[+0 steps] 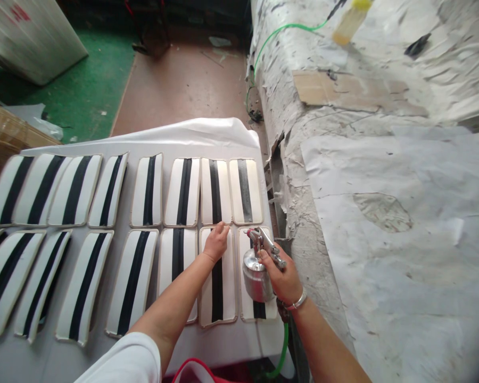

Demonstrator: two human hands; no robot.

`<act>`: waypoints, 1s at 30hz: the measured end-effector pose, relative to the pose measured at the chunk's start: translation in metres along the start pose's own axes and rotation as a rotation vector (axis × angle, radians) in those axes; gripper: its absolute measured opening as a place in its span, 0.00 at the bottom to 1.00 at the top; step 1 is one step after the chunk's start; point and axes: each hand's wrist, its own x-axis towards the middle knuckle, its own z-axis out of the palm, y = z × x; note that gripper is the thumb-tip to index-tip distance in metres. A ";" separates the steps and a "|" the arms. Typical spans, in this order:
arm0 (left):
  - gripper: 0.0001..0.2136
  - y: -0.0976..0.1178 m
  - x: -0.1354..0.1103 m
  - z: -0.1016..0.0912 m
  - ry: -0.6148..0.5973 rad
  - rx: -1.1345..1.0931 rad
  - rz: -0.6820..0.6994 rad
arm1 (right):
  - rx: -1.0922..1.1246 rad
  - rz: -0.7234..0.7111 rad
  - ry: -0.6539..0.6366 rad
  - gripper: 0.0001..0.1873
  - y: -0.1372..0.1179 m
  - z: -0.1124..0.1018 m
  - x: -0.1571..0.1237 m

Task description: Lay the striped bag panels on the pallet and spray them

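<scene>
Two rows of several white panels with a black centre stripe lie on a white-covered table. My left hand rests on the top end of one panel in the near row, fingers curled and pressed on it. My right hand is closed round the handle of a metal spray gun with a silver cup. The gun hangs over the rightmost near-row panel. A green hose runs down from under my right wrist.
A long bench covered in stained, torn paper runs along the right. On it lie a yellowish bottle, a cardboard piece and a green hose. Green and brown floor lies beyond the table. A brown box stands at left.
</scene>
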 end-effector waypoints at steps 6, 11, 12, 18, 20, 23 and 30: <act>0.13 -0.012 0.003 -0.005 -0.015 0.057 -0.033 | -0.024 0.007 -0.018 0.18 -0.001 0.002 -0.003; 0.11 -0.014 -0.002 -0.017 0.008 0.133 0.014 | -0.040 0.014 -0.040 0.17 -0.003 0.004 -0.006; 0.11 -0.016 -0.004 -0.019 0.032 0.133 0.021 | -0.044 0.014 -0.043 0.17 -0.003 0.004 -0.007; 0.10 -0.033 -0.015 -0.031 0.205 0.101 -0.146 | -0.071 -0.009 -0.073 0.17 -0.004 0.006 -0.013; 0.13 -0.037 -0.017 -0.033 0.207 0.026 -0.185 | -0.072 -0.003 -0.081 0.17 -0.005 0.007 -0.016; 0.18 -0.040 -0.019 -0.032 0.207 -0.074 -0.232 | -0.071 -0.013 -0.086 0.17 -0.008 0.008 -0.018; 0.28 -0.042 -0.020 -0.024 0.273 -0.231 -0.365 | -0.060 -0.055 -0.105 0.17 -0.015 0.014 -0.020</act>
